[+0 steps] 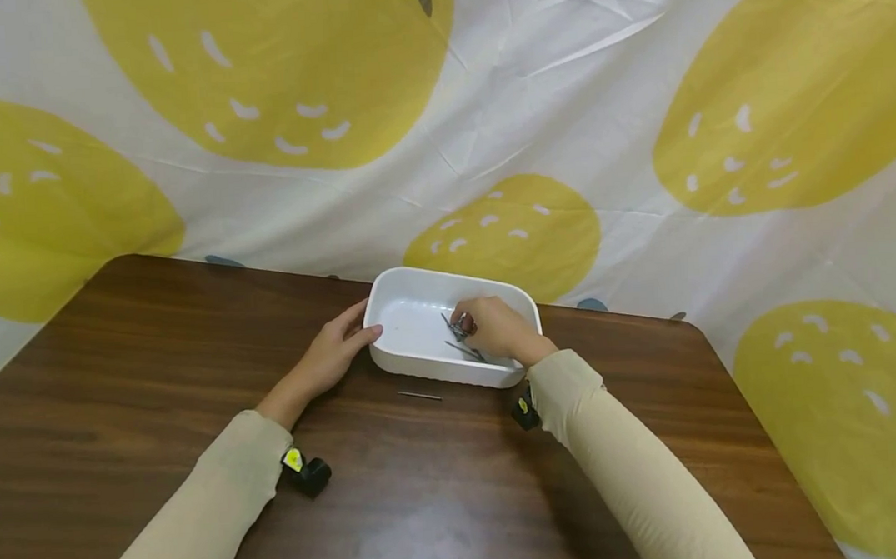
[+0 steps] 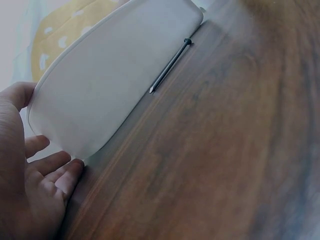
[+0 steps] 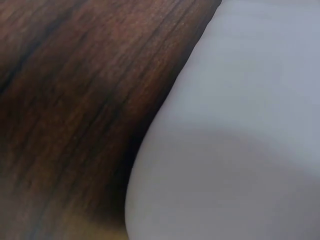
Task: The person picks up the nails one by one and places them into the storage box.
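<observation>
A white rectangular plastic container [image 1: 444, 368] with rounded corners stands on the table. My left hand [image 1: 329, 356] holds its left end, the thumb at the rim and the other fingers against the outer wall. Inside the container, toward its right end, my right hand [image 1: 499, 327] pinches several grey nails [image 1: 458, 327] in its fingertips. Another nail [image 1: 462, 350] shows just below those fingers, partly hidden by the hand. On the table in front of the container lies a single nail [image 1: 420, 395]; the left wrist view shows its flat head and pointed tip.
The dark wooden table [image 1: 397, 498] reaches back to a hanging white cloth [image 1: 325, 218] with yellow fruit prints. The container stands near the table's back edge. Only the container's outer wall [image 3: 225, 150] and table wood show in the right wrist view.
</observation>
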Demonstrator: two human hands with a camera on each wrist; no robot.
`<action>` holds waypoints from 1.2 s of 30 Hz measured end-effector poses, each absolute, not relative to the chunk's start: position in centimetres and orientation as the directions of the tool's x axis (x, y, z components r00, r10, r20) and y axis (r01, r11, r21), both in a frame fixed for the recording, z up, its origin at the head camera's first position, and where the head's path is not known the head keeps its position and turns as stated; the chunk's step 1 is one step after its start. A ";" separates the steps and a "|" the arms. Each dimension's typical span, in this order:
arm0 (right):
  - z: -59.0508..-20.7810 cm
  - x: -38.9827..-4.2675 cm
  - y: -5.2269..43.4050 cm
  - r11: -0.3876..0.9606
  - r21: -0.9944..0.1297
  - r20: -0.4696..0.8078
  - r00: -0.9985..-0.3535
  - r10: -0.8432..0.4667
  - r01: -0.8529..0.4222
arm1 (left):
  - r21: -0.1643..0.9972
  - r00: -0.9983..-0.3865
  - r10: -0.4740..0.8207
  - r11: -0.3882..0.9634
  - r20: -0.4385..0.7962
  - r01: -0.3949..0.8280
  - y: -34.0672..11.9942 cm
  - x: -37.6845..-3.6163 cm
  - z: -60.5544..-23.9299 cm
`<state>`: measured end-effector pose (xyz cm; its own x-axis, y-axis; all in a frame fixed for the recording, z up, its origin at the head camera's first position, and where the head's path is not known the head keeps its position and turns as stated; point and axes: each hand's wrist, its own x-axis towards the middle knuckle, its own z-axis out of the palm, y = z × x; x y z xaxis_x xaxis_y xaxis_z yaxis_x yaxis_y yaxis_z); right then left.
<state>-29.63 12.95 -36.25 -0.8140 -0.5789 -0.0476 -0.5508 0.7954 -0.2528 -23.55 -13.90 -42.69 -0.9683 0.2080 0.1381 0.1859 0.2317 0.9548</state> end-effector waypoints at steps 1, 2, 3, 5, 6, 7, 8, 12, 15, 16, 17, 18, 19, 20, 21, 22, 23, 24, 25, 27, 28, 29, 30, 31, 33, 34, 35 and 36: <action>-36.3 -29.6 12.9 0.797 -0.251 -0.050 -0.815 -0.577 -0.549 | 0.954 -0.968 0.207 0.232 0.139 0.187 -13.9 -23.6 -42.7; -36.3 -29.7 12.9 0.799 -0.249 -0.053 -0.816 -0.576 -0.548 | 0.954 -0.969 0.206 0.234 0.139 0.187 -13.9 -23.6 -42.8; -36.3 -29.7 12.9 0.800 -0.247 -0.057 -0.816 -0.575 -0.546 | 0.954 -0.969 0.204 0.235 0.137 0.185 -13.9 -23.6 -42.8; -36.3 -29.8 12.9 0.804 -0.242 -0.063 -0.818 -0.572 -0.544 | 0.954 -0.970 0.201 0.238 0.136 0.183 -13.9 -23.6 -42.8; -36.3 -29.8 12.9 0.806 -0.239 -0.067 -0.819 -0.570 -0.541 | 0.954 -0.970 0.200 0.238 0.136 0.183 -13.9 -23.6 -42.8; -36.3 -29.8 12.9 0.810 -0.236 -0.072 -0.822 -0.566 -0.537 | 0.953 -0.970 0.200 0.239 0.137 0.183 -13.9 -23.6 -42.9; -36.2 -29.8 12.9 0.812 -0.230 -0.074 -0.823 -0.564 -0.536 | 0.954 -0.971 0.199 0.241 0.133 0.180 -13.9 -23.5 -42.8; -35.9 -29.5 13.1 0.817 -0.210 -0.067 -0.826 -0.559 -0.537 | 0.953 -0.971 0.200 0.243 0.131 0.179 -13.9 -23.5 -42.9; -35.1 -29.0 13.3 0.806 -0.200 -0.041 -0.817 -0.575 -0.558 | 0.953 -0.970 0.203 0.243 0.134 0.183 -13.8 -23.5 -43.0; -34.9 -28.8 13.3 0.797 -0.199 -0.029 -0.809 -0.587 -0.571 | 0.952 -0.969 0.204 0.243 0.136 0.184 -13.8 -23.5 -43.0; -34.6 -28.6 13.4 0.790 -0.197 -0.020 -0.804 -0.595 -0.580 | 0.953 -0.970 0.204 0.239 0.135 0.183 -13.7 -23.5 -43.0; -34.3 -28.4 13.5 0.782 -0.197 -0.009 -0.797 -0.604 -0.591 | 0.953 -0.969 0.206 0.241 0.135 0.184 -13.7 -23.5 -43.0; -34.0 -28.1 13.5 0.773 -0.194 0.004 -0.788 -0.615 -0.604 | 0.954 -0.970 0.206 0.239 0.132 0.181 -13.7 -23.5 -43.0; -33.8 -27.7 13.6 0.766 -0.192 0.018 -0.783 -0.622 -0.613 | 0.955 -0.970 0.207 0.237 0.130 0.179 -13.7 -23.5 -43.0; -33.5 -27.4 13.6 0.758 -0.194 0.031 -0.776 -0.630 -0.623 | 0.956 -0.969 0.209 0.234 0.129 0.178 -13.6 -23.5 -43.1; -33.3 -27.0 13.6 0.749 -0.199 0.044 -0.769 -0.637 -0.632 | 0.956 -0.969 0.210 0.232 0.129 0.178 -13.6 -23.5 -43.1; -33.1 -26.6 13.6 0.742 -0.207 0.056 -0.765 -0.641 -0.637 | 0.957 -0.969 0.211 0.230 0.130 0.178 -13.6 -23.5 -43.1; -32.9 -26.2 13.5 0.735 -0.213 0.068 -0.760 -0.647 -0.644 | 0.956 -0.968 0.214 0.231 0.131 0.180 -13.6 -23.5 -43.1; -32.8 -25.7 13.4 0.728 -0.219 0.077 -0.755 -0.651 -0.650 | 0.958 -0.968 0.212 0.225 0.131 0.179 -13.6 -23.5 -43.2; -32.5 -24.9 13.2 0.713 -0.232 0.086 -0.744 -0.663 -0.662 | 0.957 -0.968 0.211 0.225 0.135 0.182 -13.7 -23.5 -43.1; -32.3 -24.5 13.1 0.707 -0.235 0.086 -0.739 -0.668 -0.667 | 0.957 -0.969 0.208 0.225 0.135 0.182 -13.7 -23.4 -43.1; -32.2 -24.1 13.0 0.702 -0.239 0.084 -0.735 -0.673 -0.670 | 0.957 -0.968 0.208 0.226 0.138 0.184 -13.8 -23.4 -43.1; -32.1 -23.8 12.9 0.698 -0.234 0.084 -0.729 -0.679 -0.677 | 0.956 -0.969 0.207 0.227 0.138 0.185 -13.8 -23.4 -43.1; -32.1 -23.4 12.8 0.696 -0.230 0.084 -0.726 -0.682 -0.680 | 0.956 -0.968 0.207 0.226 0.139 0.186 -13.8 -23.4 -43.1; -32.0 -22.7 12.6 0.693 -0.221 0.088 -0.722 -0.687 -0.686 | 0.955 -0.968 0.209 0.228 0.141 0.188 -13.8 -23.4 -43.1; -32.0 -22.3 12.5 0.691 -0.218 0.093 -0.719 -0.689 -0.690 | 0.955 -0.967 0.210 0.229 0.141 0.189 -13.8 -23.4 -43.1; -32.0 -22.0 12.4 0.686 -0.213 0.102 -0.714 -0.693 -0.696 | 0.954 -0.967 0.211 0.231 0.141 0.189 -13.8 -23.4 -43.1; -32.0 -21.6 12.3 0.680 -0.204 0.112 -0.707 -0.699 -0.704 | 0.955 -0.967 0.212 0.230 0.139 0.188 -13.8 -23.3 -43.1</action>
<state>-21.61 12.31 -32.01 -0.7067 -0.6986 0.1121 -0.7044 0.6800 -0.2036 -23.32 -13.80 -43.12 -0.9674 0.2118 0.1391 0.1877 0.2301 0.9549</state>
